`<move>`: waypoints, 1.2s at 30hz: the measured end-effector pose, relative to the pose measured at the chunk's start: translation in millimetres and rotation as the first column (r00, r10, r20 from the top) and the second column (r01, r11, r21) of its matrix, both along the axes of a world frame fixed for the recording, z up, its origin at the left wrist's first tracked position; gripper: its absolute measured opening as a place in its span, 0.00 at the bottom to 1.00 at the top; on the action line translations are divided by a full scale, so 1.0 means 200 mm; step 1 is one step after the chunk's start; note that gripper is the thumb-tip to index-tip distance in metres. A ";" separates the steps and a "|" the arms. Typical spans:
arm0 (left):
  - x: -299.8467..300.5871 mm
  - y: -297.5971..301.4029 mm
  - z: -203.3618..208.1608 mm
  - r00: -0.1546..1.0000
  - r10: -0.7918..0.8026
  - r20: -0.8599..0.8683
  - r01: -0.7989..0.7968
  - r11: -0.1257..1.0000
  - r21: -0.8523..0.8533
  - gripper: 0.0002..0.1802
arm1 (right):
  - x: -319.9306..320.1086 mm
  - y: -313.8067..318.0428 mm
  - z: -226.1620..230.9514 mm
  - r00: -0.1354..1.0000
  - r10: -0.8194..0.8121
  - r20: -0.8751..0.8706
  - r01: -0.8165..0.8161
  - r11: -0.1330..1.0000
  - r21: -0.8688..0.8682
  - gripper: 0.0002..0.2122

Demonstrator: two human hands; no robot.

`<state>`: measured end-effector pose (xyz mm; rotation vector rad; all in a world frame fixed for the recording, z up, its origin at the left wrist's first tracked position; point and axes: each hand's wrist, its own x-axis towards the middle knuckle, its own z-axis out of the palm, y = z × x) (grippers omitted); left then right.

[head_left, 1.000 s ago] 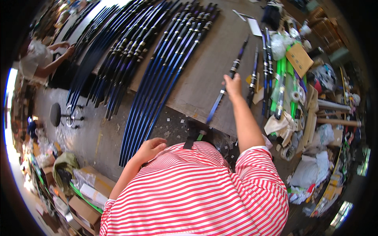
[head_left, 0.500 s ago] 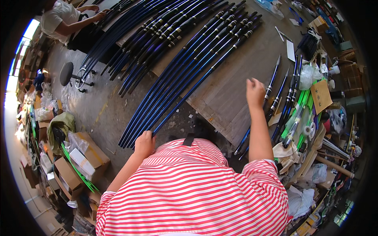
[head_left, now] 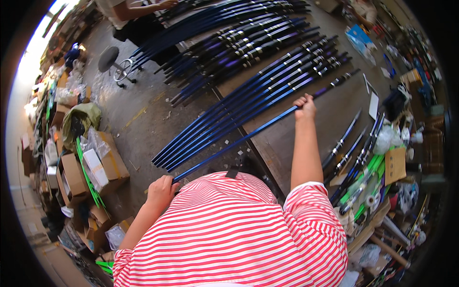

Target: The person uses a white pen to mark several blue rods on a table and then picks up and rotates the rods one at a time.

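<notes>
A long blue fishing rod (head_left: 253,133) slants across in front of me, apart from the row beside it. My left hand (head_left: 161,191) is closed around its lower end near my waist. Farther up, just below the dark and purple handle, my right hand (head_left: 304,106) grips the same rod. Several similar blue rods (head_left: 229,111) lie side by side on the table (head_left: 282,138), their lower ends jutting past its edge. Beyond them are more bundles of dark rods (head_left: 239,45).
Several shorter rods (head_left: 342,143) lie right of my right arm, beside green tubes (head_left: 366,179) and a brown envelope (head_left: 396,165). Open cardboard boxes (head_left: 74,179) crowd the left floor. A stool (head_left: 109,60) and another person (head_left: 138,12) are at the far left.
My right hand has moved up and left from over the table and closed on the rod. That rod now lies apart from the row. The view has shifted too.
</notes>
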<state>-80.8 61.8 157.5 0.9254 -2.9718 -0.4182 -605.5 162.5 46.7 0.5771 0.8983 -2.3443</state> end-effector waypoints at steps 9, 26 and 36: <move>0.19 0.07 0.21 0.989 -0.091 -0.118 0.073 0.986 -0.148 0.11 | 0.12 -0.05 0.50 0.998 0.009 -0.067 -0.007 0.999 0.033 0.16; 0.26 0.22 0.18 0.980 0.179 0.085 -0.183 0.658 0.730 0.10 | 0.09 0.12 0.74 0.957 0.233 -0.172 -0.289 0.729 -0.621 0.25; -0.39 -0.10 0.28 0.712 0.690 0.128 0.094 -0.274 0.957 0.32 | 1.22 -0.25 0.84 0.829 0.255 -0.498 -0.471 0.799 -0.374 0.18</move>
